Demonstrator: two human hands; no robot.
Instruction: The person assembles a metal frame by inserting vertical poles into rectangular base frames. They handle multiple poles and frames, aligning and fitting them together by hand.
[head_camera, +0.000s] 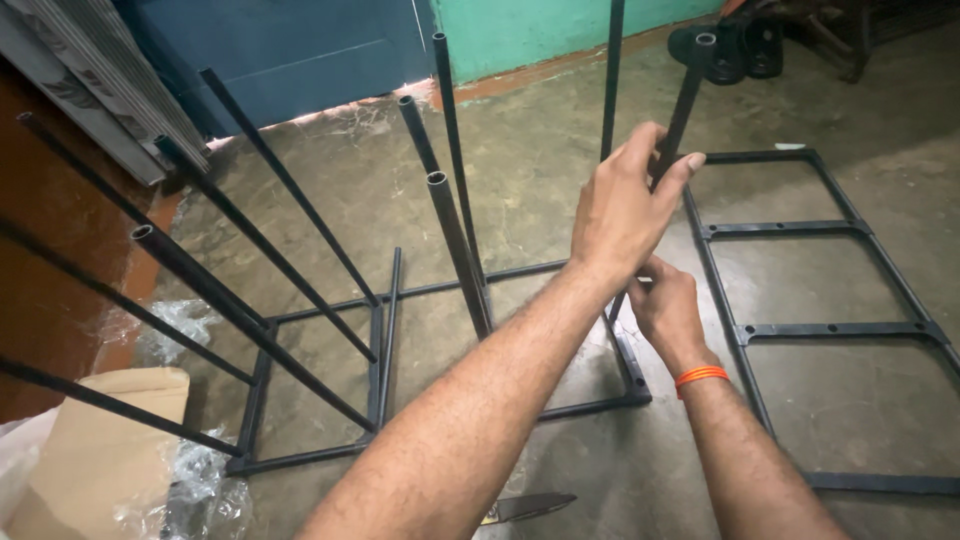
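Concrete floor (560, 150); hands (625, 215) grip tube (683, 105).

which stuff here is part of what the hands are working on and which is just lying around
In hand:
left hand and right hand, both gripping one black tube
base frame with other upright tubes
flat ladder frame beside it

Lying about:
cardboard box
plastic wrap
knife
dark shoes
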